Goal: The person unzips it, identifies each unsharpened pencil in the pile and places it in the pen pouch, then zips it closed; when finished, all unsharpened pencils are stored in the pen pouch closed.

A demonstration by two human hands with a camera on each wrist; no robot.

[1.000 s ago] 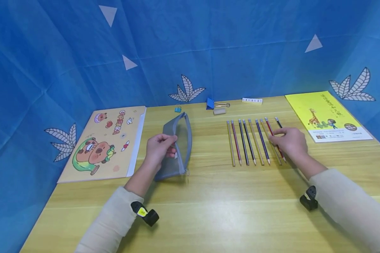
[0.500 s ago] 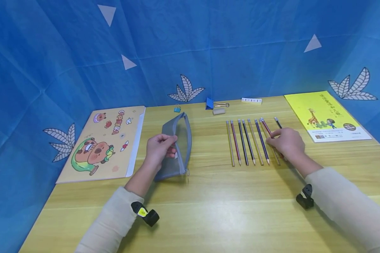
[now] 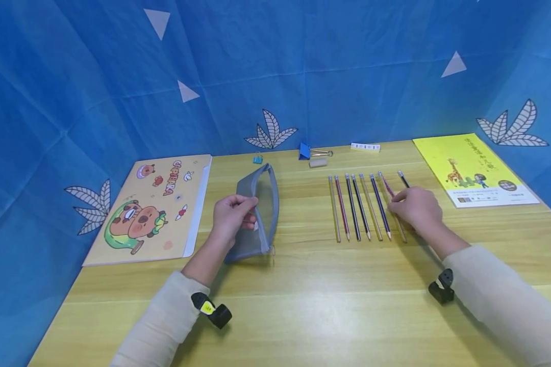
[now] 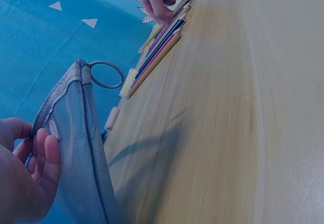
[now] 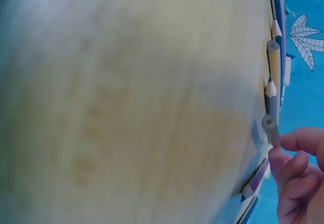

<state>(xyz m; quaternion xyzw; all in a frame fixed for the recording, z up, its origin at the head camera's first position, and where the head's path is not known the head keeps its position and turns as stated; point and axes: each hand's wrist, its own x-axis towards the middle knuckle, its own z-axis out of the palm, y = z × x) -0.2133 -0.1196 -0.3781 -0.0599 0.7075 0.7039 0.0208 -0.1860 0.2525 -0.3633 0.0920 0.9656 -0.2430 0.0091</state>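
Note:
My left hand (image 3: 233, 216) pinches the edge of a grey mesh zip pencil case (image 3: 245, 239), whose mouth gapes toward the right. In the left wrist view a ring (image 4: 108, 75) hangs at the zip's end. Over the right end of a row of pencils, my right hand (image 3: 418, 208) pinches a red pencil (image 3: 385, 183) between thumb and fingertips. That pencil slants across the top of a gold pencil (image 3: 398, 224); its sharpened tip (image 5: 247, 191) shows under the fingers in the right wrist view. A black pencil (image 3: 403, 178) lies partly hidden behind the hand.
Several other pencils (image 3: 352, 209) lie side by side left of the right hand. A capybara folder (image 3: 188, 204) is at left, a yellow book (image 3: 441, 153) at right. Along the back are binder clips (image 3: 304, 151), a brownish stub (image 3: 318, 162) and a white block (image 3: 365, 147).
The top of the red pencil has shifted left, onto the gold pencil's end. My right hand has moved slightly left with it. The left hand and pencil case stay put.

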